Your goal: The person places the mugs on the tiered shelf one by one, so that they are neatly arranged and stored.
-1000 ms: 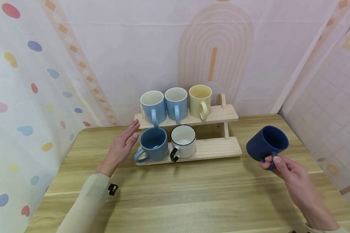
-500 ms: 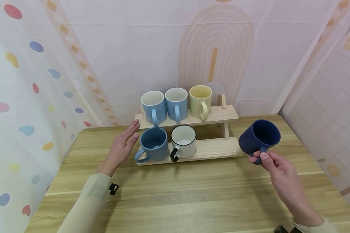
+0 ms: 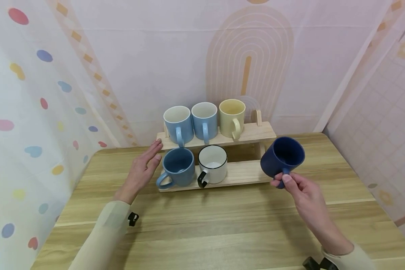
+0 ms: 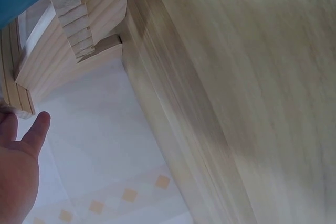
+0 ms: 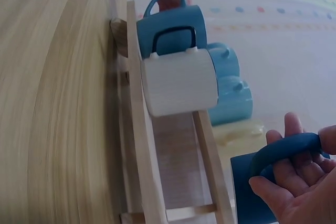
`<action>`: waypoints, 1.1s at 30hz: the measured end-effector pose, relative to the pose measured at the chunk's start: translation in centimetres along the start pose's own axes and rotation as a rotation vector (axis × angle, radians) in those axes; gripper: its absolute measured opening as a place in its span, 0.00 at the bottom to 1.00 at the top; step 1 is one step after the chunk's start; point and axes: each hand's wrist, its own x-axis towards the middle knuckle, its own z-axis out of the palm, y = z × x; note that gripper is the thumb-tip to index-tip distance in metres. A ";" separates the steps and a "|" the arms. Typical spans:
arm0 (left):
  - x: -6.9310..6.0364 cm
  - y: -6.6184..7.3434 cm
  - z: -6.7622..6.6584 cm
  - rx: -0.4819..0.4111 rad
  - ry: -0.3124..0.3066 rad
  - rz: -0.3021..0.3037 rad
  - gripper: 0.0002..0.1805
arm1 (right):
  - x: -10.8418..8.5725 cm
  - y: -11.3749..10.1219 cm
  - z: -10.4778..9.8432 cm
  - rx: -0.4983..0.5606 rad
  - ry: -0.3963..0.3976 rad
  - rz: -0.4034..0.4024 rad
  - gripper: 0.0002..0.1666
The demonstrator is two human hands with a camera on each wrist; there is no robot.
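Note:
My right hand (image 3: 305, 197) grips a dark blue mug (image 3: 273, 159) by its handle and holds it tilted in the air, in front of the right end of a two-tier wooden rack (image 3: 248, 172). At the rack's left end my left hand (image 3: 140, 172) touches the upper shelf with straight fingers. Closest to that hand on the lower shelf is a greyish-blue mug (image 3: 185, 170), its handle toward the left. Beside it stands a white mug (image 3: 219, 170) with a black rim and handle. In the right wrist view, fingers wrap around the dark blue mug's handle (image 5: 286, 148).
On the upper shelf stand two light blue mugs (image 3: 180, 129) and a pale yellow mug (image 3: 227, 125), handles facing front. The rack rests on a wood-grain table (image 3: 202, 232). A patterned curtain (image 3: 148, 56) hangs behind it.
My right hand has carried the dark blue mug leftward, from the right side of the table to the rack's right end. The left hand has stayed at the rack.

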 end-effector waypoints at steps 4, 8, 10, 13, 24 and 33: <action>0.1 0.2 0.0 -0.002 -0.009 -0.007 0.26 | 0.2 0.1 0.7 0.009 -0.015 0.011 0.20; 0.1 0.4 0.1 0.006 -0.009 -0.014 0.25 | 0.5 0.3 1.4 0.012 -0.028 0.010 0.20; 0.2 0.5 0.1 0.005 -0.005 -0.015 0.25 | 0.7 0.4 1.8 0.004 -0.031 0.011 0.20; 0.1 0.4 0.1 0.005 -0.008 -0.022 0.25 | 0.9 0.5 2.4 0.009 -0.036 0.026 0.21; -0.1 0.4 -0.1 0.003 0.002 -0.021 0.25 | 1.7 1.2 4.1 0.017 -0.090 0.091 0.23; -0.2 0.6 -0.1 0.004 0.011 -0.015 0.25 | 2.3 1.9 5.5 0.017 -0.122 0.122 0.25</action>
